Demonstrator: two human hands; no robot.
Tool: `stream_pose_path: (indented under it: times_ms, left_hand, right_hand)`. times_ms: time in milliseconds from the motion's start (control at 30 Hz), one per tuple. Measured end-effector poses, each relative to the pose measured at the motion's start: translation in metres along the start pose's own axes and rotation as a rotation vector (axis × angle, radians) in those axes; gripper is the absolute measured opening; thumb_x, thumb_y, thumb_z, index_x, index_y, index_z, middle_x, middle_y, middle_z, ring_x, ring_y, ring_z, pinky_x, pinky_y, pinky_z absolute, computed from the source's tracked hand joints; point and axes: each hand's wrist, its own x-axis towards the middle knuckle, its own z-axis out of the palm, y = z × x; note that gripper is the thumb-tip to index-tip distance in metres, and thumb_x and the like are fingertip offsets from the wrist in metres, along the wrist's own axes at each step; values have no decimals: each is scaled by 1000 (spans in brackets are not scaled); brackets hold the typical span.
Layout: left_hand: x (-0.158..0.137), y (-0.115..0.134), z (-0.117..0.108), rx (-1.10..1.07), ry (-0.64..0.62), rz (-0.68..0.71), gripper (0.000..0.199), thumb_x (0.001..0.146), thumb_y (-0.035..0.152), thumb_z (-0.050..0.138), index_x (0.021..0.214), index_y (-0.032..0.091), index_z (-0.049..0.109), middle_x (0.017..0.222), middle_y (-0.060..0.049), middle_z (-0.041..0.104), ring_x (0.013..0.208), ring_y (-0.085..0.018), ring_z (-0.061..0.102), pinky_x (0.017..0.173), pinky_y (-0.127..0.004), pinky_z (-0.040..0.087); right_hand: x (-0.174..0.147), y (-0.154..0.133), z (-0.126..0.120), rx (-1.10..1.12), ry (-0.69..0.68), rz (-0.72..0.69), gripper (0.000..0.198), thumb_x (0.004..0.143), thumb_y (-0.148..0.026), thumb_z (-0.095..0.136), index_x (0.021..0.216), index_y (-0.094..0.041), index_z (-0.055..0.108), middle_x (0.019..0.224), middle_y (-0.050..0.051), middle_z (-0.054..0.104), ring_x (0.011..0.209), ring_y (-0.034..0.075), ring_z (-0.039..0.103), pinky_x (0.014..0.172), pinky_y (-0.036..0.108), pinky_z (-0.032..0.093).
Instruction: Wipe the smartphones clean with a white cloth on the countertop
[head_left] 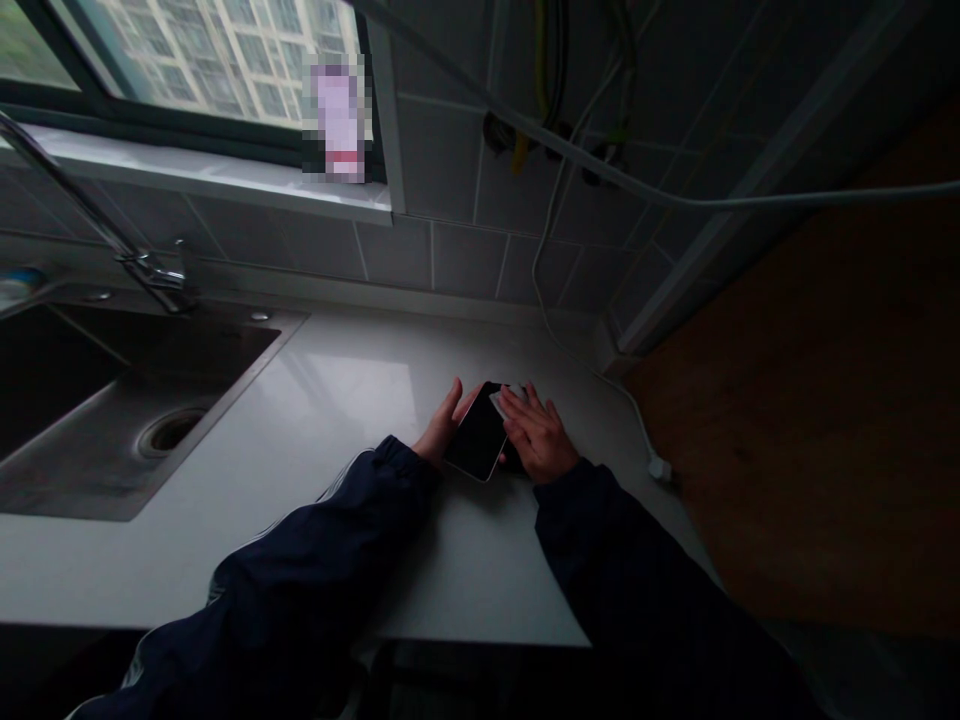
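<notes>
Over the white counter (480,565), the left hand (441,432) is gripping a dark-screened device (475,440), thumb standing off its face, while the right hand (543,440) is holding a pale cloth (496,402) against its far end. With the thumb not clamping, lopsided pressing could be sending it slipping.

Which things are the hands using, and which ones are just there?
In use:
black-screened device, held in the left hand
white cloth or tissue, under the right hand

Just there:
sink
tap
white plug
blurred pinkish thing by the window
</notes>
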Motion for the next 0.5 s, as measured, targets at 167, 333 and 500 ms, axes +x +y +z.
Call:
stream_pose_path:
  times_ms: [167, 333, 500]
  left_hand:
    - [2, -2, -4, 32, 81, 27, 75, 92, 70, 49, 154, 29, 42, 110, -11, 76, 82, -28, 75, 71, -39, 60]
    - [3, 0, -6, -13, 139, 41, 77, 91, 70, 50, 152, 24, 47, 107, -12, 77, 85, -29, 75, 65, -33, 57]
    - [6, 3, -13, -52, 129, 22, 80, 92, 71, 45, 150, 15, 48, 105, -16, 77, 78, -28, 75, 60, -32, 55]
  right_hand:
    - [-3, -9, -2, 45, -56, -69, 47, 104, -37, 38, 146, -26, 54, 156, 6, 48, 155, 34, 20, 117, 74, 18]
    - [-6, -16, -4, 48, -78, -181, 44, 104, -41, 42, 142, -26, 58, 150, 6, 54, 155, 34, 21, 118, 76, 11]
    - [-11, -22, -2, 70, -96, -290, 43, 102, -43, 45, 139, -28, 61, 146, 6, 59, 154, 32, 26, 120, 73, 7]
